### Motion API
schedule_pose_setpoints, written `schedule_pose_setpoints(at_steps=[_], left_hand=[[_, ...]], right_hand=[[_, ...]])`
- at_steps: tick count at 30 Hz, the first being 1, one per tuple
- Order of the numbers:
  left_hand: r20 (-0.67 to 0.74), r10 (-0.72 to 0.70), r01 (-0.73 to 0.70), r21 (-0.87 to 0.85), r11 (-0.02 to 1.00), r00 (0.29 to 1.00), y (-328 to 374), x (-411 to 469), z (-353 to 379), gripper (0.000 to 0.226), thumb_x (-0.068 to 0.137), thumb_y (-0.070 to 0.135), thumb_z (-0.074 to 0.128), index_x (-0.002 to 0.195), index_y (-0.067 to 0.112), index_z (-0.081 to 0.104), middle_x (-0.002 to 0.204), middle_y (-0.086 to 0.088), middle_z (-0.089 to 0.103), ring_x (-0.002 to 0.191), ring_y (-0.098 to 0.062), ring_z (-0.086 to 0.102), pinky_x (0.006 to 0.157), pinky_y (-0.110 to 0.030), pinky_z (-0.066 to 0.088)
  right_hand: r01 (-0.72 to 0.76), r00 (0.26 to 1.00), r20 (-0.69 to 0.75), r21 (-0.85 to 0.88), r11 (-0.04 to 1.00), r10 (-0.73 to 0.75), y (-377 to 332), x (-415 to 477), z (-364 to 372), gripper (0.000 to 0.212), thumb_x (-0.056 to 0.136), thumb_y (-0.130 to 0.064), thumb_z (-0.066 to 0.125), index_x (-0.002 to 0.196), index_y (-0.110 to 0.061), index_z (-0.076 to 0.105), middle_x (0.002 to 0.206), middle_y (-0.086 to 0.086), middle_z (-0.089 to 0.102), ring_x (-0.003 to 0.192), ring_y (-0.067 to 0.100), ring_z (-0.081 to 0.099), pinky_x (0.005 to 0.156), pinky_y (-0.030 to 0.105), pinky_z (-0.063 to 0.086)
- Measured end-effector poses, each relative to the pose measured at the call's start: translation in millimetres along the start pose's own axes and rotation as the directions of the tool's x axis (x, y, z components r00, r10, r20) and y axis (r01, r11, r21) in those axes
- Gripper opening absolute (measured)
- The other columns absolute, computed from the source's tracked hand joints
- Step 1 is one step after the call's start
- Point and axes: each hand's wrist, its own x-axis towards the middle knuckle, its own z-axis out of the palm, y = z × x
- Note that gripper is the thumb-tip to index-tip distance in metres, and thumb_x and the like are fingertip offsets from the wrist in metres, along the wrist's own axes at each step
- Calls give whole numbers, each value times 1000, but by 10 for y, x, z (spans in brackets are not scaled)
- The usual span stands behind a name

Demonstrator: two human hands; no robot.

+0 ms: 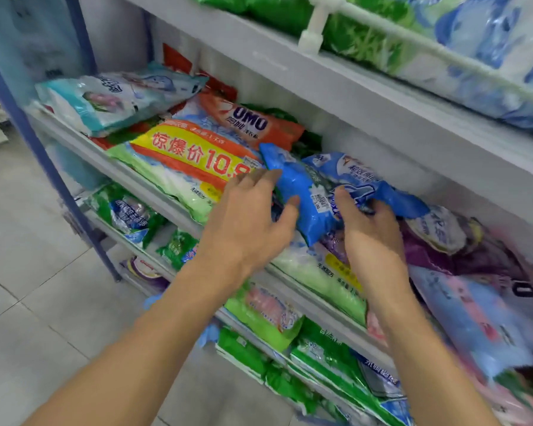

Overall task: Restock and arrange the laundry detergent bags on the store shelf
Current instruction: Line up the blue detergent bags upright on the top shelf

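Blue detergent bag lies across the middle shelf, on top of other bags, between an orange bag and purple bags. The right hand grasps its right part with curled fingers. The left hand is released, its nearly straight fingers touching the bag's left end and its thumb on the front.

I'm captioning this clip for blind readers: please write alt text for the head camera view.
Two bare hands handle a blue detergent bag on a crowded white store shelf: the right hand grips its crumpled end, the left hand rests open against its side. An orange OMO bag lies to the left.
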Motion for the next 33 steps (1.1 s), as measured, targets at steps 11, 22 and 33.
schedule_pose_setpoints(at_steps=[11,22,33], left_hand=[[-107,33,-48,-135,990,994,53,217,555,65,97,52,33,152,21,45,166,-11,27,153,-26,22,126,-40,6],[445,-446,585,-773,246,776,201,-95,-89,31,80,51,74,95,24,76,86,8,78,79,-16,73,69,-41,64],[775,-28,764,-615,195,631,1,-751,-263,62,62,-6,68,119,18,72,117,-18,74,99,-38,74,81,-48,61]], right_hand=[[20,996,-84,374,927,13,95,260,183,64,78,-24,86,131,-20,52,97,-11,69,98,17,69,92,40,56],[-247,933,356,723,645,-42,642,-69,-402,78,59,11,71,136,-2,59,126,21,70,115,40,69,96,55,57],[-522,809,570,587,618,142,640,-771,-725,37,75,-20,71,111,-13,76,105,17,78,79,28,78,68,47,65]])
